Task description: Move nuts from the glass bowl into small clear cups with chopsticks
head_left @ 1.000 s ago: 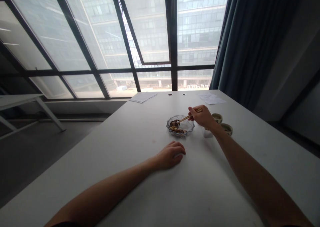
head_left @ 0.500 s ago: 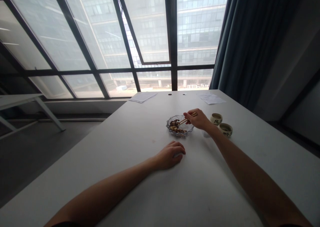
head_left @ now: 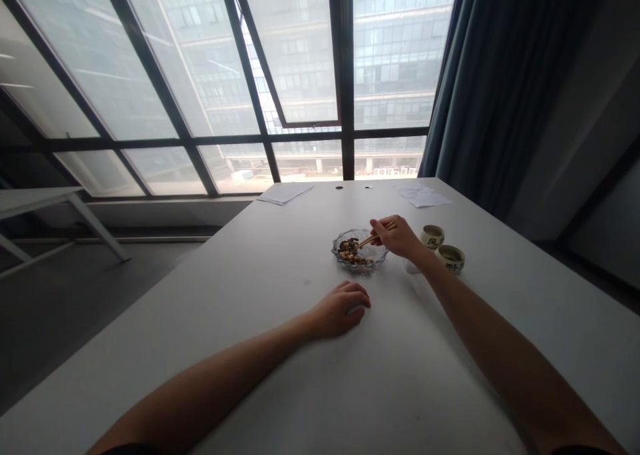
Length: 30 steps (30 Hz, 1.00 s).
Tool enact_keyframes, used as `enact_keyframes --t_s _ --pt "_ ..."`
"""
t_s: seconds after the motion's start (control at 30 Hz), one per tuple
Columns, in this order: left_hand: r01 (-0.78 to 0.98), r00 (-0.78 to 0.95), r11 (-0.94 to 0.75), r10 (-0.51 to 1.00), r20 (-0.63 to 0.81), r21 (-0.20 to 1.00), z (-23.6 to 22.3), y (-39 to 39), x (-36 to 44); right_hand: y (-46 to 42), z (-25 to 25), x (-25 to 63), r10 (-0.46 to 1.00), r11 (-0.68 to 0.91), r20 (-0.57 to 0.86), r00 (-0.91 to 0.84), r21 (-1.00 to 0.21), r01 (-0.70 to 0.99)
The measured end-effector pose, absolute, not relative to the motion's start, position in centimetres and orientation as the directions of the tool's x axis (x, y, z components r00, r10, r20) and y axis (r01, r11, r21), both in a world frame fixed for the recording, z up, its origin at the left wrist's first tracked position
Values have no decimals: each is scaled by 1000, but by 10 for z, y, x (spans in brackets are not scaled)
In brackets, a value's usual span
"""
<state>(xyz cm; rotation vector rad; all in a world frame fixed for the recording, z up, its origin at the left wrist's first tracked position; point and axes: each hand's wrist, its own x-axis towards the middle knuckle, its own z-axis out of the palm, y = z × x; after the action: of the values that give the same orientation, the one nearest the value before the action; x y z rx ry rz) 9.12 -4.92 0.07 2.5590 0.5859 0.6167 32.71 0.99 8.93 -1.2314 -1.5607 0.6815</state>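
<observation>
A small glass dish with nuts and dark bits of food sits on the white table. My right hand is closed round a pair of wooden chopsticks; their tips reach down into the food in the dish. My left hand rests on the table nearer to me, fingers loosely curled, with nothing that I can see in it.
Two small ceramic cups stand just right of the dish. Sheets of paper lie at the table's far edge by the window. Another table stands at the left; a dark curtain hangs at the right.
My right hand has come down and left from beside the cups, bringing the chopstick tips into the food. My left hand has stayed where it was.
</observation>
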Motion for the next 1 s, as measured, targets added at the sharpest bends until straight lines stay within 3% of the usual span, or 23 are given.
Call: enact_keyframes --t_s 0.47,1.0 --pt "293 810 -811 492 319 506 2 -50 90 8 91 325 913 377 407 -37 -805 457" --pt "294 813 -810 491 313 508 -1 -49 89 -3 110 334 889 380 455 49 -794 475"
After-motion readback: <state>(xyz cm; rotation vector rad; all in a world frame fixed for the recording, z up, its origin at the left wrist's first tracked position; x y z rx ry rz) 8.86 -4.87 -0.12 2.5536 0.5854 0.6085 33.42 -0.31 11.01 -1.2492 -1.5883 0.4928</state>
